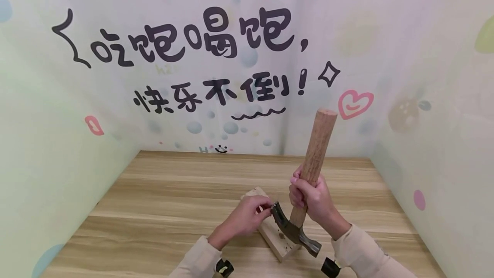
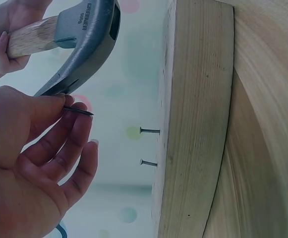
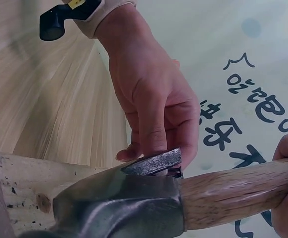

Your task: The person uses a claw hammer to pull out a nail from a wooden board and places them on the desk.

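Note:
My right hand (image 1: 313, 198) grips a claw hammer by its wooden handle (image 1: 319, 140), the handle pointing up and the metal head (image 1: 289, 226) low over a pale wooden block (image 1: 283, 252). Between thumb and fingertips my left hand (image 1: 245, 216) pinches a dark nail (image 2: 79, 110), its tip toward the block. The hammer's claw end comes right up to those fingertips. In the left wrist view, two more nails (image 2: 149, 131) stick out of the block's face, partly sunk in. The right wrist view shows the hammer head (image 3: 129, 198) overlapping the left fingertips.
The block lies on a wood-grain table (image 1: 173, 192). Behind and at both sides hangs a pale printed cloth (image 1: 231, 136) with black lettering and coloured dots. Small black devices (image 1: 224, 267) are strapped at both wrists, below light sleeves.

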The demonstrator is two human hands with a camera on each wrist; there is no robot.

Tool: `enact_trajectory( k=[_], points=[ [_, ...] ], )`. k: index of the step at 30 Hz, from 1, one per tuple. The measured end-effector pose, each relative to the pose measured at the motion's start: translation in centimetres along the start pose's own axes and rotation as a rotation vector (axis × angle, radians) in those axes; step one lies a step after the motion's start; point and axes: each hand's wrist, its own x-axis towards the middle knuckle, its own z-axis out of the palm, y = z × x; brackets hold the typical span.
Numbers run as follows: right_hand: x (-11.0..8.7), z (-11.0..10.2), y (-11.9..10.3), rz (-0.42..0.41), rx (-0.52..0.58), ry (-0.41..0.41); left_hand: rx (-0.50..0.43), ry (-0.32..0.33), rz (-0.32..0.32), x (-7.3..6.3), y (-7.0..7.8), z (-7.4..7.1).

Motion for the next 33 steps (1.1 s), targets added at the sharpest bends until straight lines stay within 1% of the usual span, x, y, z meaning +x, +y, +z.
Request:
enact_trajectory(
  k=[4, 8, 13, 19, 25, 33],
  points=[
    [0.0, 0.1, 0.2, 0.016, 0.005, 0.009, -0.003, 0.011, -0.013, -0.2, 0.0, -0.3],
    [0.0, 0.1, 0.4, 0.027, -0.002, 0.019, -0.008, 0.034, -0.042, -0.4, -0.1, -0.5],
    [-0.1, 0.1, 0.7, 0.025, -0.034, 0.022, -0.007, 0.052, -0.102, -0.7, -0.6, -0.9],
    [-0.3, 0.2, 1.2, 0.014, -0.05, 0.022, 0.023, 0.083, -0.177, -1.2, -1.7, -1.8],
    [-0.3, 0.3, 1.7, 0.061, -0.104, 0.076, 0.053, 0.104, -0.227, -1.9, -2.7, -2.4],
    [-0.1, 0.1, 2.4, 0.112, -0.163, 0.098, 0.127, 0.123, -0.286, -2.9, -3.4, -3.1]
  ],
)
